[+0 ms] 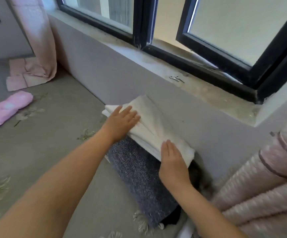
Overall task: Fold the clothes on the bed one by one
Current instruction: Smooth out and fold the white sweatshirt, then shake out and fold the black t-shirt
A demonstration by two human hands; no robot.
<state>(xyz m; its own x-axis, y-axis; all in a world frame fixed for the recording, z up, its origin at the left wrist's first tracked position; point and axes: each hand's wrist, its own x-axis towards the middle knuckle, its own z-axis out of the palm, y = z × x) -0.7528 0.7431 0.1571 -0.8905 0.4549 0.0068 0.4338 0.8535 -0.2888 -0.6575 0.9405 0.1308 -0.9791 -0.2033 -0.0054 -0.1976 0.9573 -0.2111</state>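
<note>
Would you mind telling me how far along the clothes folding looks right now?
Done: a folded blue-grey garment lies by the wall. In hand: the left hand and right hand press flat on a folded white garment stacked on it. Left: a pink garment lies unfolded on the bed.

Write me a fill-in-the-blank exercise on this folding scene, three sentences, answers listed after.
1. Both hands, the left hand and the right hand, rest flat on a folded ____ cloth.
2. That cloth lies on top of a folded garment coloured speckled ____.
3. The pile stands against the wall below the ____.

Missing words: white; blue-grey; window
</note>
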